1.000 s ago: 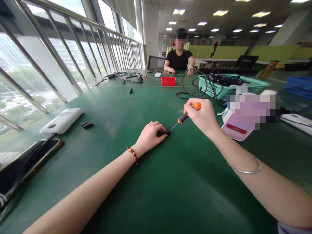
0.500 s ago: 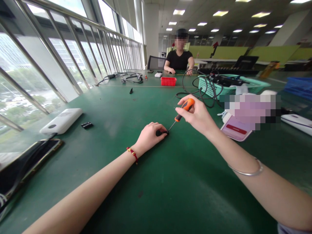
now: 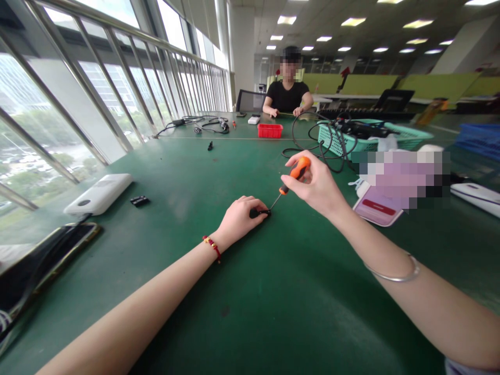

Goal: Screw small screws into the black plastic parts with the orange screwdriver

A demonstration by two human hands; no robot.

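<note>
My right hand [image 3: 312,182] is closed around the orange and black handle of a screwdriver [image 3: 300,169]. Its thin metal shaft slants down to the left, and the tip meets a small black part [image 3: 260,212] on the green table [image 3: 297,291]. With thumb and fingers, my left hand [image 3: 242,219] pinches that part against the tabletop. Fingers cover some of it, so its exact kind cannot be made out. Another small black piece [image 3: 139,201] lies to the left, and a further one [image 3: 210,146] sits farther back.
A white power bank [image 3: 99,194] and a dark phone [image 3: 47,260] lie at left. Farther back stand a red tray [image 3: 270,130] and a teal basket [image 3: 332,138] with black cables. A pink-screened phone [image 3: 378,205] is at right. Across the table sits a person [image 3: 288,96].
The screwdriver handle and my right hand have shifted very slightly left. My left hand keeps its place. The person opposite has brought one hand inward.
</note>
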